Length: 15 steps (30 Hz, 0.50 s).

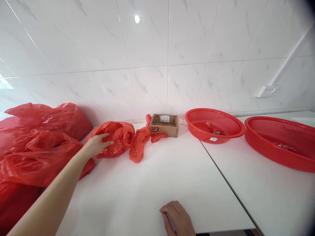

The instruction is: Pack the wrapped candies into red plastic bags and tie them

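Note:
My left hand reaches to a crumpled red plastic bag on the white table. Its fingers are apart and lie against the bag's near side and mouth; what is inside the bag cannot be made out. Low in the view, my right hand rests at the table's front edge. Its fingers are curled, with the thumb close to them and nothing visible in the grasp. Between the bag and a small open cardboard box lies a limp strip of red plastic bag.
Large red plastic bags are heaped at the left. On the right stand a red mesh basin, holding a few small items, and a bigger red basin with small pieces inside. A tiled wall with a socket rises behind.

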### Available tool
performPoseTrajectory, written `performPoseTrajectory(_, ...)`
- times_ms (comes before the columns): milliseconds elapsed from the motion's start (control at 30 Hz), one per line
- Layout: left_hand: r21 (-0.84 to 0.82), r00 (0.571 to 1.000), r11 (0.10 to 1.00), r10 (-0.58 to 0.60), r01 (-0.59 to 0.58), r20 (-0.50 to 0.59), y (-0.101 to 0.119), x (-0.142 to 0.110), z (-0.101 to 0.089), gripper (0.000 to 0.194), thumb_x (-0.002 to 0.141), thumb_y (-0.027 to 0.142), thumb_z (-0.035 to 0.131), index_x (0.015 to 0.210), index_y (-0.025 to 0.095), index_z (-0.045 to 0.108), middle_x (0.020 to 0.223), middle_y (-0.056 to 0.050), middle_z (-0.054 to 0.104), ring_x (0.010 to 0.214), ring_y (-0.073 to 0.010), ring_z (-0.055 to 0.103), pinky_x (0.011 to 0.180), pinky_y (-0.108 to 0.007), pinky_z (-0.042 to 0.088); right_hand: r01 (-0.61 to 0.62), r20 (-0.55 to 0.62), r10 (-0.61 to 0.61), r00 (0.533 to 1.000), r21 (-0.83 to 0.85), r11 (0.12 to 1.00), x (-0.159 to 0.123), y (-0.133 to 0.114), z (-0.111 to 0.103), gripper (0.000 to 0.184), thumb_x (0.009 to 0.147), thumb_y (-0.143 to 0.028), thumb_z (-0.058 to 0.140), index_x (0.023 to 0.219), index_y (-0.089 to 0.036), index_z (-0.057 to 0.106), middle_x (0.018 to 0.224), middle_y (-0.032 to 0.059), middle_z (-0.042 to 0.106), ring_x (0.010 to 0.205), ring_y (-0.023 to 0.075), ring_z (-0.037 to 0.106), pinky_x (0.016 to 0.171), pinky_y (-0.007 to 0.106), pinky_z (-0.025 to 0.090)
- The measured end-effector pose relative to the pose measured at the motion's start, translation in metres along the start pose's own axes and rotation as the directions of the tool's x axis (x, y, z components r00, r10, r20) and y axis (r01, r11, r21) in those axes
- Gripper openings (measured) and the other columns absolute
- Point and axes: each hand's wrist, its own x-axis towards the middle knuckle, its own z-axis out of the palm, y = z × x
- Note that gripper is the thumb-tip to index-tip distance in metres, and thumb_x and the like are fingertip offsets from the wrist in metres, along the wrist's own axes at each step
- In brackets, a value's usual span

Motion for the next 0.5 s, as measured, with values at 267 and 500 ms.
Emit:
performPoseTrajectory(267, -0.27, 0.756, 0.918, 0.047, -0.29, -0.653, 0.078, -0.054, -0.037, 0.034, 0.09, 0.028, 0.055, 0.121, 0.016, 0.063, 0.108, -0.009, 0.069, 0.073, -0.0109, 0.063, 0.067, -0.025, 0.052, -0.214, 0.158, 0.192, 0.969, 0.137, 0.967, 0.009, -0.011, -0.019, 0.017, 0.094, -0.021, 0.044, 0.096, -0.022, 0.061, 0.089, 0.005, 0.065, 0.082, 0.0178, 0.061, 0.072, 0.03, 0.051)
performPoseTrajectory(500, -0.862, 0.98, 0.494, -0.082, -0.117, -0.18, 0.105, -0.156, 0.027, 0.028, 0.078, 0.03, 0.074, 0.105, 0.026, 0.073, 0.089, -0.002, 0.071, 0.061, -0.0075, 0.057, 0.054, -0.019, 0.046, -0.521, 0.287, 0.436, 0.853, 0.434, 0.735, 0.055, -0.05, -0.031, 0.068, 0.085, -0.044, 0.063, 0.145, -0.034, 0.032, 0.143, 0.0083, 0.043, 0.111, 0.0207, 0.056, 0.085, 0.033, 0.052)
